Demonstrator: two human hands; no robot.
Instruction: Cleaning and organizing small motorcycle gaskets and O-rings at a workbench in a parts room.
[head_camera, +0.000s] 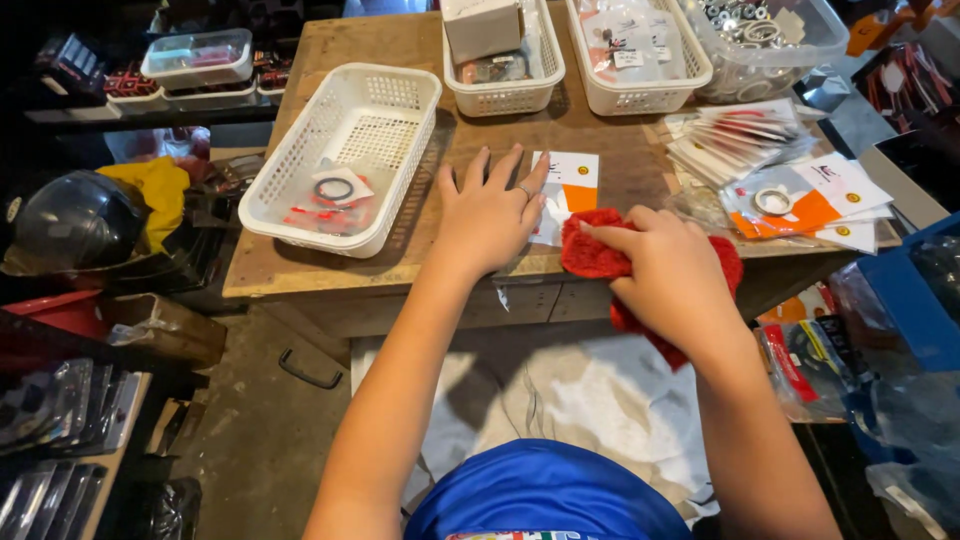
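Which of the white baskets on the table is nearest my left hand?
The slanted white basket just left of your left hand, holding a few bagged rings. The other two white baskets sit side by side along the table's far edge.

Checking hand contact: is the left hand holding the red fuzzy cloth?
No, the left hand lies flat on the wooden table; the right hand holds the red fuzzy cloth.

White-and-orange packet (567, 190) under left hand (490, 215); similar packets (800, 195) stacked right

Worn wooden table (330, 262), concrete floor (250, 420)
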